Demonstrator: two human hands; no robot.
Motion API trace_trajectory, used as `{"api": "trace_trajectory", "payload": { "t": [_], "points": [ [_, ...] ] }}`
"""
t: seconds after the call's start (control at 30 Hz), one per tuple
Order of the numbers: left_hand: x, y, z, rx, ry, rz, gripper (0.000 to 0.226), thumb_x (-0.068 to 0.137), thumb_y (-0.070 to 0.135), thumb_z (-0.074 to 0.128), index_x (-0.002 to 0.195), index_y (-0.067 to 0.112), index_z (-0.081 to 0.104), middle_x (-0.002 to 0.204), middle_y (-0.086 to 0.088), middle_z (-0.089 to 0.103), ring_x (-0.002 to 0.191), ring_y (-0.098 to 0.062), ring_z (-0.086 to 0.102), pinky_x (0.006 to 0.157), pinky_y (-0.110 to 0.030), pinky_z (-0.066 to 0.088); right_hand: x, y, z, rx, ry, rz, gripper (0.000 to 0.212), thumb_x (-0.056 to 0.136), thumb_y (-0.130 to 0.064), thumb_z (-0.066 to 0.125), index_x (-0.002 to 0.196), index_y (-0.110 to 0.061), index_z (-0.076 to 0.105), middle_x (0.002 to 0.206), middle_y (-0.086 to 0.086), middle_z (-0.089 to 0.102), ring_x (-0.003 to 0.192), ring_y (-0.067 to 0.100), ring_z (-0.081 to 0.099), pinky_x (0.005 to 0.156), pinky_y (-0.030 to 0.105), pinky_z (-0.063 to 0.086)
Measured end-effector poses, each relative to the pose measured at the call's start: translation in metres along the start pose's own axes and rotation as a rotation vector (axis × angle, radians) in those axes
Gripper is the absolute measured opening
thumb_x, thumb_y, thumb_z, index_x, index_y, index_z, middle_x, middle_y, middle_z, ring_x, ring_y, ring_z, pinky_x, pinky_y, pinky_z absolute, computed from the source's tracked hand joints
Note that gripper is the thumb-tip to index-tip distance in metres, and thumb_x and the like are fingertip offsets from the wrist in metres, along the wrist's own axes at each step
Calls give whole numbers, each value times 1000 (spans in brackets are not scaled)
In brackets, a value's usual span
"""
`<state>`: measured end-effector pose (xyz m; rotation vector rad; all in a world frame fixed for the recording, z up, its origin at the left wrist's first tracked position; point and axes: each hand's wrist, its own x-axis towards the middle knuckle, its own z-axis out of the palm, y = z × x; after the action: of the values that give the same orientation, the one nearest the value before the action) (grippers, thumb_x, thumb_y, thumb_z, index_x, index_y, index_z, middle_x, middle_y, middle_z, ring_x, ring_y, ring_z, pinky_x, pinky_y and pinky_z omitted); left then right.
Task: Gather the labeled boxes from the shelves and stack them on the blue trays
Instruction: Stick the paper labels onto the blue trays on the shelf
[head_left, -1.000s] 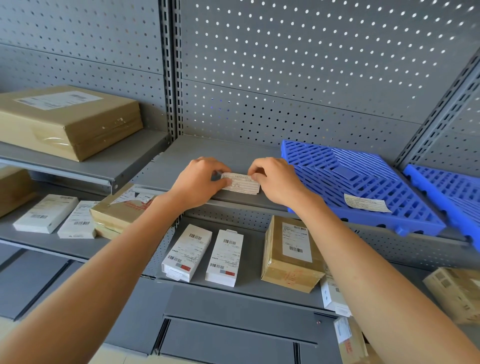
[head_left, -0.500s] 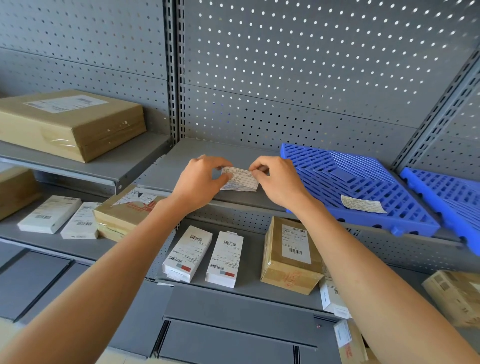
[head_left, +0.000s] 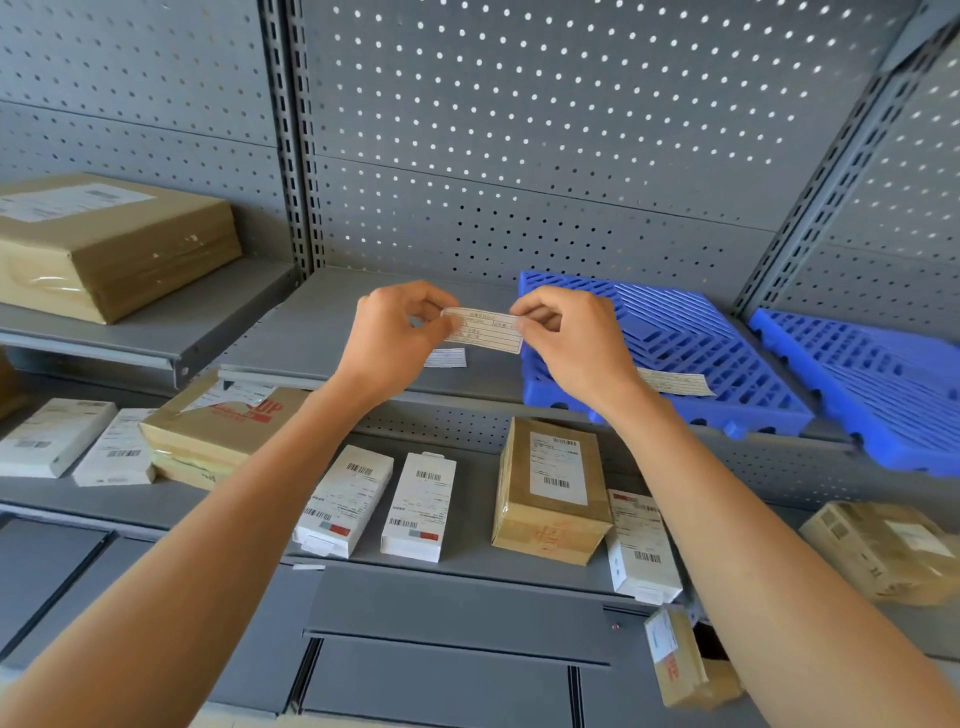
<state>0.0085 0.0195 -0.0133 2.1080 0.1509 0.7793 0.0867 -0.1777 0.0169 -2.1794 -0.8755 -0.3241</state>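
I hold a paper slip between both hands at frame centre, above the grey shelf. My left hand pinches its left end with thumb and fingertips closed; my right hand pinches the right end the same way. The print on the slip is too small to read; it appears to be a pick list or tray tag.

No box is in hand. The labeled boxes lie on the lower shelf: two white boxes below centre and a brown box just right of them. The blue tray at centre right carries only another slip.

Step in hand, in my judgement: checking the slip. The next move calls for freeing one hand, then matching a box label.
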Motion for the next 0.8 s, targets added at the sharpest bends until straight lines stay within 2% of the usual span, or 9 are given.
{"api": "trace_trajectory", "payload": {
  "t": [0.1,0.23,0.33,0.5,0.67,0.73,0.8],
  "points": [
    [0,20,14,-14,-16,16,8,94,24,69,95,20,77,88,7,74,66,7,59,63,-8,42,-9,11,-22,-12,35,4,11,94,-15,67,99,-20,75,89,-10,72,82,3,67,78,25,57],
    [-6,54,44,-20,-59,65,8,93,16,71,94,15,79,88,7,73,54,10,54,54,-6,39,-26,34,-60,-7,101,26,11,94,-15,67,98,-20,75,87,-11,72,75,1,65,73,25,56],
    [-11,85,74,-18,-77,127,5,90,14,74,91,15,79,81,14,71,58,11,56,58,-5,40,-45,57,-94,-13,133,50,11,94,-15,67,98,-19,76,86,-11,71,76,1,64,72,22,54],
    [-27,136,137,-11,-145,176,4,89,19,76,91,22,76,79,14,72,63,12,60,63,-6,40,-83,103,-158,-54,155,105,9,94,-17,67,97,-19,75,84,-12,70,78,3,65,74,22,54],
    [-48,183,202,1,-193,213,7,91,17,74,95,14,79,83,4,75,57,16,54,60,-1,36,-123,149,-220,-71,187,157,8,92,-17,69,95,-18,77,85,-10,72,79,0,64,79,24,54],
    [-55,200,226,5,-208,226,8,91,16,73,96,14,79,84,3,75,54,17,52,61,-3,36,-139,165,-241,-67,198,174,8,92,-15,70,94,-17,77,84,-10,72,78,-1,64,79,23,54],
    [-61,214,249,4,-226,227,8,92,18,73,96,15,79,84,6,75,55,17,52,69,-9,36,-153,180,-260,-63,204,186,8,92,-14,69,94,-16,76,83,-11,71,78,-2,64,76,20,53]
  ]
}}
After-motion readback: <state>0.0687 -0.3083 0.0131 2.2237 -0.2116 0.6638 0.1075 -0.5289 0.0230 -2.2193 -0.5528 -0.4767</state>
